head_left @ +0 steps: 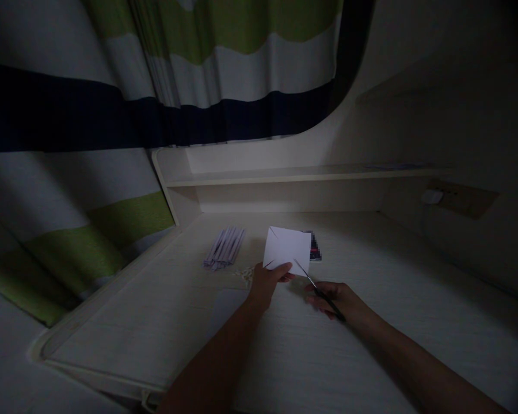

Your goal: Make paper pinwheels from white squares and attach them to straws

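A white square of paper (287, 244) is held a little above the desk, with dark slits running in from its upper left and lower left corners. My left hand (265, 284) pinches its lower edge, thumb on top and fingers underneath. In my right hand (339, 296) is a pair of scissors (311, 280) with dark handles, the fingers closed round them. Their slim metal blades point up and left over the paper's lower right corner. Whether the blades are apart is hard to see in the dim light.
Left of the paper lies a bundle of thin pale paper strips or tubes (225, 246). Small pale bits (245, 275) and a pale sheet (227, 307) are nearer. A dark flat object (315, 246), partly covered, lies behind the paper. A shelf (280, 176) spans the back; curtains (259, 69) hang above.
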A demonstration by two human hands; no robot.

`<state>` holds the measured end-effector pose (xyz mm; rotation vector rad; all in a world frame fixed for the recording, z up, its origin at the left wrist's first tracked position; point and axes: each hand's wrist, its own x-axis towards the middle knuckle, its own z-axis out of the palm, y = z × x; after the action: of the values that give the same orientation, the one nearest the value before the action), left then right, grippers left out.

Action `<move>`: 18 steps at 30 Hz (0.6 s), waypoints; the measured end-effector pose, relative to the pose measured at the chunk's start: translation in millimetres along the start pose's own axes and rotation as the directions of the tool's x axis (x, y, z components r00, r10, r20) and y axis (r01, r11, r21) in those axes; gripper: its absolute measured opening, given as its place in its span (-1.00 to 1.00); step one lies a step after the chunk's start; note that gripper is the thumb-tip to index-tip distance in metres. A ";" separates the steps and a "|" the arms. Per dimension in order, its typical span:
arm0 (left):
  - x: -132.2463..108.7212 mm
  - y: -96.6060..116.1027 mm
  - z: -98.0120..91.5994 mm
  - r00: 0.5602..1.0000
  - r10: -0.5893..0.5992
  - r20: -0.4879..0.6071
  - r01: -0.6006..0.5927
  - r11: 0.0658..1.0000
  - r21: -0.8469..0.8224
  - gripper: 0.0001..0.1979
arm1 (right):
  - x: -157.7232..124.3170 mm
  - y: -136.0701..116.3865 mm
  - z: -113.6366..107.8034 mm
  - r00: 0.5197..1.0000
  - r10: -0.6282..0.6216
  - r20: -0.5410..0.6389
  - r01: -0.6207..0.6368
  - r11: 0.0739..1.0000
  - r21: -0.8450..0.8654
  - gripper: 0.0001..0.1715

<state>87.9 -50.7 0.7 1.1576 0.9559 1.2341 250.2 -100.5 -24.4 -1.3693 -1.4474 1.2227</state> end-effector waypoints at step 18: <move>0.3 -2.9 1.8 1.000 -0.006 0.015 0.007 1.000 -0.002 -0.70 | -3.4 -1.2 1.1 0.999 0.000 -0.032 0.000 1.000 0.027 -0.62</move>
<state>90.2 -50.6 -1.8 1.1601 0.9465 1.2192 249.2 -104.0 -23.3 -1.3651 -1.4040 1.2104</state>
